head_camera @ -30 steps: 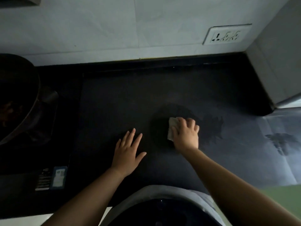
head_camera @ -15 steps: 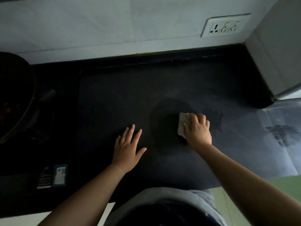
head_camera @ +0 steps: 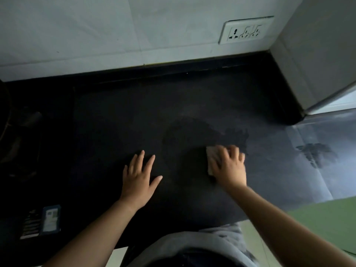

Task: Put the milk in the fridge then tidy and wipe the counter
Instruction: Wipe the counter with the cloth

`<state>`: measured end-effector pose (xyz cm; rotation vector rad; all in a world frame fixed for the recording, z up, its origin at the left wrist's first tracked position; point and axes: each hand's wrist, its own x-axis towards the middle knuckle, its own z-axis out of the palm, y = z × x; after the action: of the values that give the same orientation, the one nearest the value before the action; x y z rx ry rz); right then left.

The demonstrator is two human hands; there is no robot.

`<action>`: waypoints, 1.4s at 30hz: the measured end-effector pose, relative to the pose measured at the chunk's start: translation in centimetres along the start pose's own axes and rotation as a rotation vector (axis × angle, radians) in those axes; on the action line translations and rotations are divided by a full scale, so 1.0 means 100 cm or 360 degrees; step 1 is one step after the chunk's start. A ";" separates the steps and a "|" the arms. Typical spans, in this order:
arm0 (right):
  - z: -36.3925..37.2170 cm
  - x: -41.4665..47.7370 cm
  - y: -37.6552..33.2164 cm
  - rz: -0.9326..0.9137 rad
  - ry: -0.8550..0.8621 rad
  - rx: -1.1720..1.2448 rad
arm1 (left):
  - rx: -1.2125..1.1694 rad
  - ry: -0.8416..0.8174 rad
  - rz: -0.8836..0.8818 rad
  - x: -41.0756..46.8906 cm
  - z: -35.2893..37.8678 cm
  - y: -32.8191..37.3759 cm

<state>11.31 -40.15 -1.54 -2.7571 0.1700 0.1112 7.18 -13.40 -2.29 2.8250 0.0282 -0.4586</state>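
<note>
A dark counter (head_camera: pixel 134 116) fills the middle of the view. My right hand (head_camera: pixel 228 166) presses a small pale cloth (head_camera: pixel 210 160) flat on it, at the near edge of a darker wet patch (head_camera: pixel 188 132). Only the cloth's left edge shows from under my fingers, and the hand is blurred. My left hand (head_camera: pixel 139 178) lies flat on the counter to the left of the cloth, fingers spread and holding nothing. No milk is in view.
A stove with a dark pan (head_camera: pixel 11 135) sits at the far left. The white wall with a socket plate (head_camera: pixel 245 30) runs along the back. A grey fridge side (head_camera: pixel 317 54) closes the right. Wet marks (head_camera: pixel 316 153) show on the paler counter at the right.
My right hand slid the cloth right, then back toward me and a little left. My left hand stayed in place.
</note>
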 end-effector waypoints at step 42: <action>-0.176 0.060 0.358 0.0017 0.0058 0.0306 | 0.0201 -0.0079 0.0332 0.040 0.085 0.414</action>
<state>13.44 -80.33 1.17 -2.5677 0.1942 0.0445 10.95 -55.60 -0.12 2.8957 -0.3130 -0.4977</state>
